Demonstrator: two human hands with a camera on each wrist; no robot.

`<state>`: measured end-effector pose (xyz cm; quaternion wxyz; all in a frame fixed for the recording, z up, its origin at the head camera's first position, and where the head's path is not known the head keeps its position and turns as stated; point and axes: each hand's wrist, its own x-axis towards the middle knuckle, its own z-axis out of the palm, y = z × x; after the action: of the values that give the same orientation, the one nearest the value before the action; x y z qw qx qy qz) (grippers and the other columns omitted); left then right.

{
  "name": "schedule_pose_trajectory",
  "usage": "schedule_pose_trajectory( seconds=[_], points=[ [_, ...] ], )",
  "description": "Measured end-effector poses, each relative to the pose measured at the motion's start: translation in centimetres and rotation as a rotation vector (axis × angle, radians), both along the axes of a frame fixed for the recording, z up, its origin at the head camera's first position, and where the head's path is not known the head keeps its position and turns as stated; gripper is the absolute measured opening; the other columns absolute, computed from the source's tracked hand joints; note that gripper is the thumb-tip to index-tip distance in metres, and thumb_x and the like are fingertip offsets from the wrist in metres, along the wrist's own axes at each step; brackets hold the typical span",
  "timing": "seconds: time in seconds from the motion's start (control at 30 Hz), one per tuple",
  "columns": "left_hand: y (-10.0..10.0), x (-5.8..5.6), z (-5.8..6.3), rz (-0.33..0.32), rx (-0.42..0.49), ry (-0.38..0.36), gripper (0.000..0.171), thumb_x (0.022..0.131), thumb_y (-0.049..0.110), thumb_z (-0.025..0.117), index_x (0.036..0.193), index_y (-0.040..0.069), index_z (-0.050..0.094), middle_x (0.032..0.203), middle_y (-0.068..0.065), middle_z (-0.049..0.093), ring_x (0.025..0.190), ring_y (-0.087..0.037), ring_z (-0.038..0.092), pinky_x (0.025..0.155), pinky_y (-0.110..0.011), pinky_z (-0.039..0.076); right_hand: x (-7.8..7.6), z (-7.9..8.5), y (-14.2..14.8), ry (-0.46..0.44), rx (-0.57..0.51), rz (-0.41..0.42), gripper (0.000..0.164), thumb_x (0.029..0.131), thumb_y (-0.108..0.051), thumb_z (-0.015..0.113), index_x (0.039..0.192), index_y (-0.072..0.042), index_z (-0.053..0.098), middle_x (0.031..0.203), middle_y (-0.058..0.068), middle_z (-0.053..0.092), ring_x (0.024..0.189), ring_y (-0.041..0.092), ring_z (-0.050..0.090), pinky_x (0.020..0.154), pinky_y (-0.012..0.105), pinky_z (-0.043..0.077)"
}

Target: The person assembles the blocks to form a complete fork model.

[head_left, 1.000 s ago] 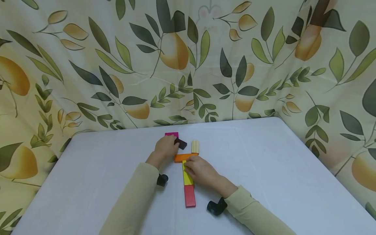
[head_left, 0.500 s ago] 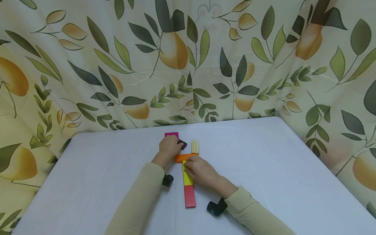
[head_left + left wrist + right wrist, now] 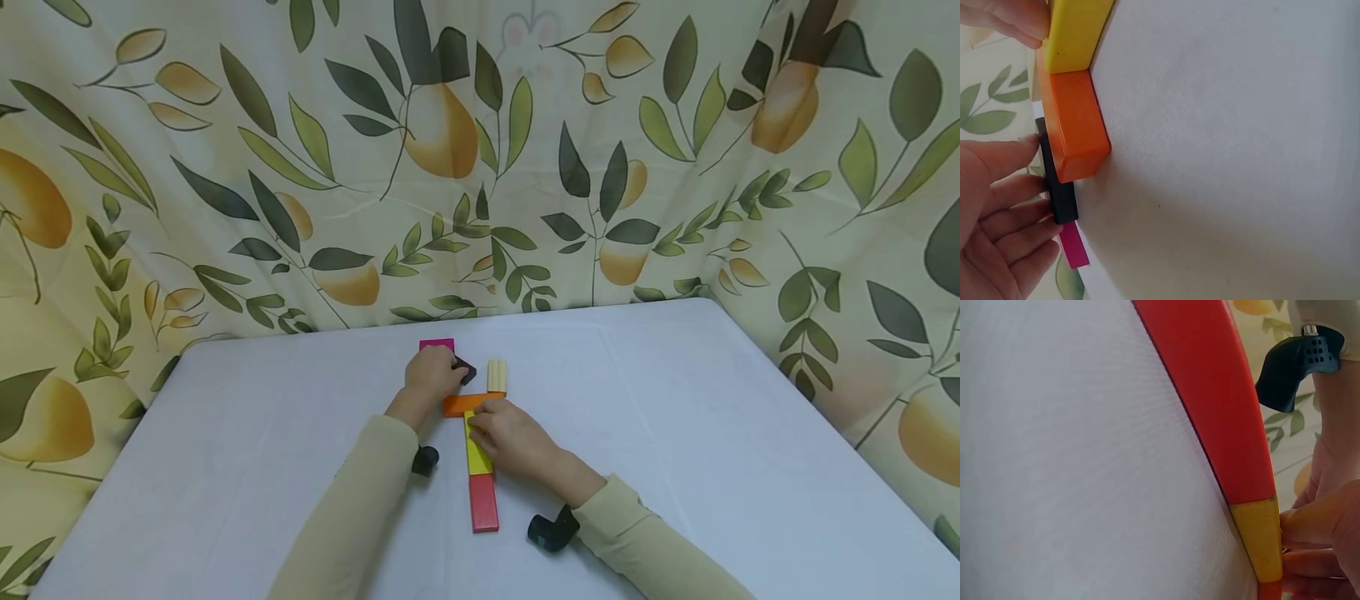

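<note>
At the far side of the head view, my left hand [image 3: 431, 373] holds a dark, nearly black block [image 3: 467, 371] by its edge. The left wrist view shows the thumb and fingertips along the dark block [image 3: 1060, 181]. A magenta block [image 3: 437, 343] lies just beyond, partly covered by that hand. My right hand [image 3: 517, 437] has thumb and fingertips on the yellow block [image 3: 477, 457], near its far end. Yellow meets an orange block [image 3: 463, 406] lying crosswise. At its near end sits a red block [image 3: 483, 504], butted against it in the right wrist view.
A cream ribbed block [image 3: 497, 377] stands against the far side of the orange one, at its right end. White cloth covers the table [image 3: 637, 400]. A leaf-and-fruit patterned curtain [image 3: 480, 167] hangs behind it. Dark wrist cameras [image 3: 553, 529] hang under both sleeves.
Over the last second my left hand has shifted slightly right, covering more of the dark block. My right hand and the row of coloured blocks have stayed put.
</note>
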<state>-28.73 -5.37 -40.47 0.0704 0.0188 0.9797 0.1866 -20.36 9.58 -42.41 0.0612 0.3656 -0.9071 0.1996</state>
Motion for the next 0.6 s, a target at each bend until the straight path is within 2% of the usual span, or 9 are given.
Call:
schedule_pose_trajectory(
  seconds=[0.2, 0.43, 0.6],
  points=[
    [-0.48, 0.09, -0.08, -0.035, 0.041, 0.023, 0.023, 0.084, 0.029, 0.067, 0.088, 0.007, 0.071, 0.072, -0.001, 0.059, 0.070, -0.018, 0.051, 0.064, -0.026, 0.046, 0.04, -0.02, 0.00, 0.004, 0.008, 0.001, 0.015, 0.085, -0.011, 0.064, 0.097, -0.003, 0.069, 0.089, 0.002, 0.057, 0.084, 0.014, 0.052, 0.077, 0.023, 0.048],
    [-0.74, -0.15, -0.16, -0.044, 0.059, 0.033, 0.024, 0.084, 0.029, 0.068, 0.093, 0.007, 0.071, 0.078, -0.002, 0.061, 0.074, -0.019, 0.051, 0.069, -0.029, 0.046, 0.09, 0.01, 0.02, 0.014, 0.020, -0.008, 0.016, 0.085, -0.012, 0.065, 0.098, -0.004, 0.069, 0.089, 0.001, 0.057, 0.084, 0.014, 0.052, 0.077, 0.023, 0.049],
    [-0.83, -0.37, -0.27, -0.072, 0.049, 0.046, 0.027, 0.084, 0.029, 0.068, 0.101, 0.009, 0.071, 0.091, -0.004, 0.065, 0.082, -0.020, 0.052, 0.078, -0.032, 0.047, 0.07, -0.08, 0.06, 0.029, 0.024, -0.006, 0.015, 0.085, -0.012, 0.065, 0.097, -0.004, 0.069, 0.088, 0.002, 0.057, 0.083, 0.014, 0.052, 0.077, 0.023, 0.049]
  ],
)
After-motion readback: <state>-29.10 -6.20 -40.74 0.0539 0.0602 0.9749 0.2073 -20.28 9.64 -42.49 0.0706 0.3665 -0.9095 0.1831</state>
